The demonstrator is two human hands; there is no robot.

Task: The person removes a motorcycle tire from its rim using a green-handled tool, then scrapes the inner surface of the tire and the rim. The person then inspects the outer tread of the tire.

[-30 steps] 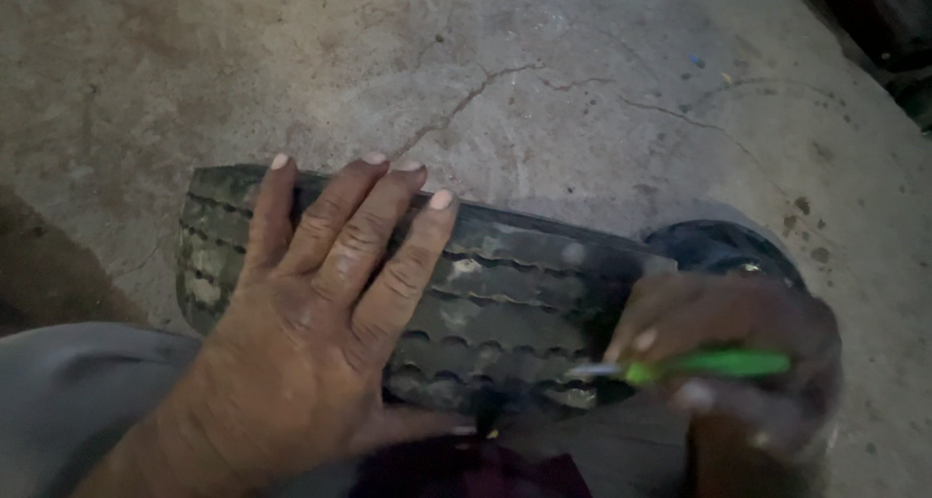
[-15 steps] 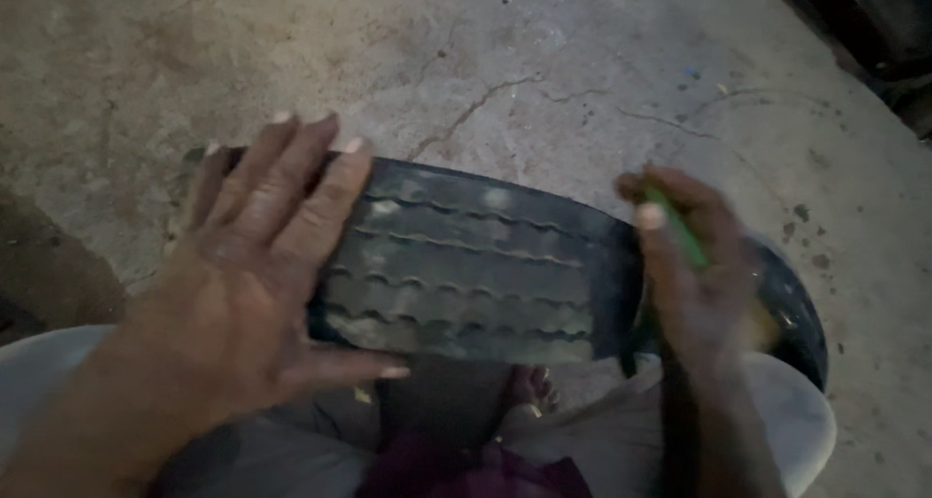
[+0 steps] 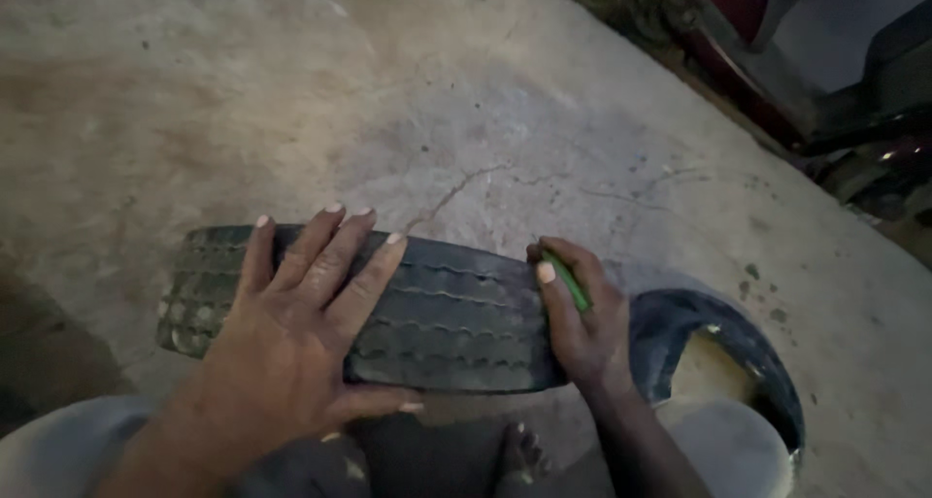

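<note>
A black tyre [image 3: 456, 323] with worn tread stands upright on the concrete floor, its tread facing me. My left hand [image 3: 291, 343] lies flat on the left half of the tread, fingers spread. My right hand [image 3: 582, 314] rests on the right end of the tread and grips a thin green tool [image 3: 566, 282], whose tip is hidden by the fingers. A bare foot [image 3: 524, 454] shows below the tyre between my knees.
Cracked concrete floor [image 3: 437, 119] stretches ahead. A curved black piece of rubber [image 3: 723, 348] lies to the right of the tyre. Dark vehicle parts [image 3: 825, 81] fill the top right corner.
The view has lifted, showing more floor. My right hand moved from the tyre's near side up onto its right end with the green tool. My left hand stays on the tread.
</note>
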